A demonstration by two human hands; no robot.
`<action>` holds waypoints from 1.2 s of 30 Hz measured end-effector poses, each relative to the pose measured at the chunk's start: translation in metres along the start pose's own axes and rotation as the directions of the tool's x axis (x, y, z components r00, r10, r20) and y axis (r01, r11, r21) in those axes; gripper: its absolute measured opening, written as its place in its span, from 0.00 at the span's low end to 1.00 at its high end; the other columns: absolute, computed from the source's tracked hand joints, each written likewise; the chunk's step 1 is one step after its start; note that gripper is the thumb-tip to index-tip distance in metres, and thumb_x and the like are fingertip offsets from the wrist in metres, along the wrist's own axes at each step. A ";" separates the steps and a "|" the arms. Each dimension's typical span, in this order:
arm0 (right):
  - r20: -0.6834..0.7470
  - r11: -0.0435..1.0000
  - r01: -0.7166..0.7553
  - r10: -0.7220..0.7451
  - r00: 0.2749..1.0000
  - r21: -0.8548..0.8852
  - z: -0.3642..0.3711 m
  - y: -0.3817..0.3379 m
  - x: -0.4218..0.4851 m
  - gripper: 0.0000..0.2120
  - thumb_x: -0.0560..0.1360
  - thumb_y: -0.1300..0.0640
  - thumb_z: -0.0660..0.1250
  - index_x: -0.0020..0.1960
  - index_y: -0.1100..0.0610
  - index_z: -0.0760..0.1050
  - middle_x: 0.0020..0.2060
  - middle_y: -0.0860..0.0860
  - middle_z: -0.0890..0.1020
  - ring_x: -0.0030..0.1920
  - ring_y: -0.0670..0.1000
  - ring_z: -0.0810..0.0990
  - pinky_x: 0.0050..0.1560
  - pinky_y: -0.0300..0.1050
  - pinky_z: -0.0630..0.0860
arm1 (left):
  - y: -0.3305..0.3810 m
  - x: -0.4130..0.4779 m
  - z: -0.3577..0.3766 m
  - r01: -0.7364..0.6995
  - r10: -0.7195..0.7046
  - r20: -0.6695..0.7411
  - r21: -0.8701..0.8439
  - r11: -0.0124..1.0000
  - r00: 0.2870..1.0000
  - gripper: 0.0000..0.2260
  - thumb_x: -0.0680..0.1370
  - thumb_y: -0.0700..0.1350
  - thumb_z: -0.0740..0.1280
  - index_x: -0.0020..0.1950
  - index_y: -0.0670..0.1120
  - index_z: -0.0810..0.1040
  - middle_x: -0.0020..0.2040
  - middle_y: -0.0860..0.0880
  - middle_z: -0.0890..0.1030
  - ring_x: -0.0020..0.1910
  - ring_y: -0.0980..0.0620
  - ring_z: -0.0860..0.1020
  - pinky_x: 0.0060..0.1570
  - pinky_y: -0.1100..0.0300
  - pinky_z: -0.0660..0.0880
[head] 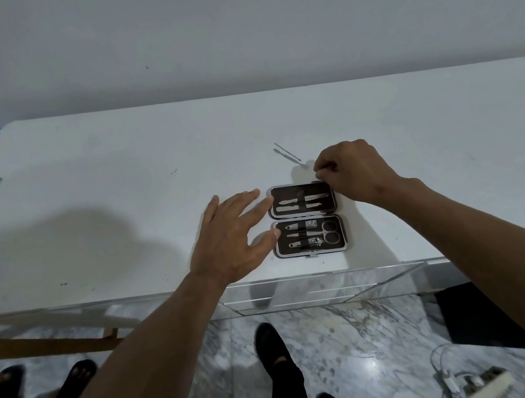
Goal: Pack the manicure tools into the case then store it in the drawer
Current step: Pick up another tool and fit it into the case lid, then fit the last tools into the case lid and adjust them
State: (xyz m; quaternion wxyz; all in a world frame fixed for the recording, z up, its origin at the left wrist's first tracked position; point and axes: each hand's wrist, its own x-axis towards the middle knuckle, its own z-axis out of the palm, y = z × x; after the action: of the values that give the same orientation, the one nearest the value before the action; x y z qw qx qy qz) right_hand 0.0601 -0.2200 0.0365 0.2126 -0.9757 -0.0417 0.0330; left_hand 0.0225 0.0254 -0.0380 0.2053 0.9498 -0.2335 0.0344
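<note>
An open brown manicure case [306,218] lies flat near the front edge of the white table [118,192]. Its far half holds two slim tools; its near half holds clippers and small scissors [327,237] under elastic straps. My left hand [232,236] rests open on the table with its fingertips touching the case's left side. Just behind the case's far right corner, my right hand [348,170] has its fingers pinched together; I cannot tell what they hold. Two thin metal tools [287,155] lie loose on the table beyond the case.
Mirrored drawer fronts [301,291] run below the table's front edge. On the marble floor are my black shoes [275,348], another person's feet [37,379] at the left, and a power strip with a white cable [475,381] at the right.
</note>
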 end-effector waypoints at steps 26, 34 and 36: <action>0.188 0.988 -0.119 0.135 0.973 -0.097 0.020 -0.039 0.090 0.09 0.71 0.57 0.69 0.47 0.62 0.78 0.43 0.59 0.83 0.45 0.60 0.82 0.49 0.51 0.81 | 0.001 0.003 -0.006 0.041 -0.041 0.010 -0.002 0.999 0.999 0.24 0.75 0.63 0.60 0.69 0.57 0.73 0.73 0.50 0.69 0.73 0.51 0.64 0.73 0.47 0.57; 0.225 0.987 -0.080 0.110 0.968 -0.137 0.014 -0.043 0.099 0.08 0.70 0.61 0.70 0.48 0.64 0.79 0.44 0.60 0.84 0.47 0.60 0.82 0.51 0.52 0.81 | 0.001 0.003 -0.007 0.045 -0.045 0.011 -0.012 0.999 0.999 0.24 0.75 0.63 0.60 0.68 0.57 0.74 0.73 0.50 0.69 0.73 0.52 0.64 0.73 0.48 0.57; 0.219 0.986 -0.067 0.101 0.970 -0.156 0.015 -0.043 0.099 0.08 0.69 0.61 0.71 0.47 0.63 0.79 0.44 0.60 0.84 0.47 0.60 0.82 0.49 0.50 0.80 | 0.001 0.003 -0.007 0.051 -0.051 0.014 -0.017 0.999 0.999 0.24 0.75 0.63 0.60 0.69 0.57 0.74 0.73 0.50 0.69 0.74 0.52 0.64 0.74 0.48 0.56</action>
State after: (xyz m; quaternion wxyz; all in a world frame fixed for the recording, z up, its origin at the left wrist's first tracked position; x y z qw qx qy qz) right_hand 0.1546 -0.1655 0.0356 0.1323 -0.9795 -0.0265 0.1496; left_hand 0.0252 0.0260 -0.0311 0.2126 0.9538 -0.2111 0.0206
